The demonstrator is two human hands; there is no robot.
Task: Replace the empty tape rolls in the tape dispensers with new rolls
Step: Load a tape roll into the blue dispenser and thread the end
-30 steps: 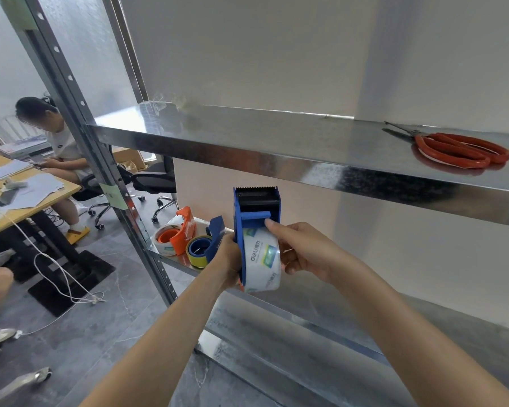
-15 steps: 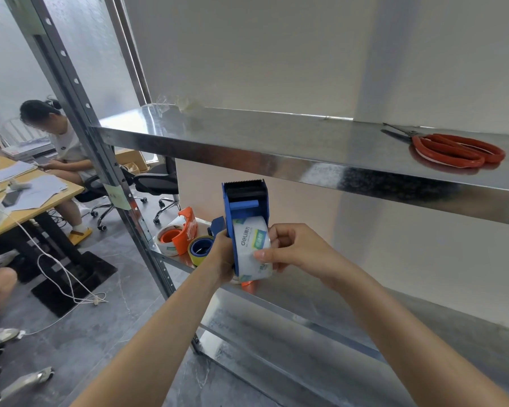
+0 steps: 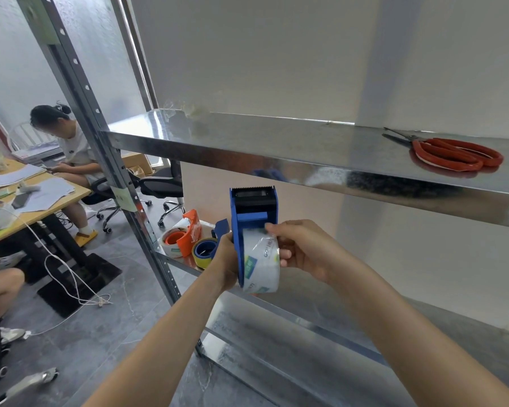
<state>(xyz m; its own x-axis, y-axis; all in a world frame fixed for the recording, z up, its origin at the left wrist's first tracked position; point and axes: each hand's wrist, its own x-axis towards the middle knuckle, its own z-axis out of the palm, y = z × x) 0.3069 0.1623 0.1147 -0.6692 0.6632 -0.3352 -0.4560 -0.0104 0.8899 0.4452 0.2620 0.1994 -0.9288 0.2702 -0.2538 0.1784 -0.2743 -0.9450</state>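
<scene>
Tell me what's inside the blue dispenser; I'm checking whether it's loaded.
A clear printed tape roll sits in the blue dispenser, held by both hands. Its core is hidden.

We see a blue tape dispenser (image 3: 253, 212) held upright in the air, its serrated cutter at the top, with a clear printed tape roll (image 3: 260, 264) seated in its frame. Behind it on the lower shelf (image 3: 276, 301) lie an orange tape dispenser (image 3: 191, 237) with its roll and a second blue dispenser (image 3: 207, 249) carrying yellow tape, just beside each other.
</scene>
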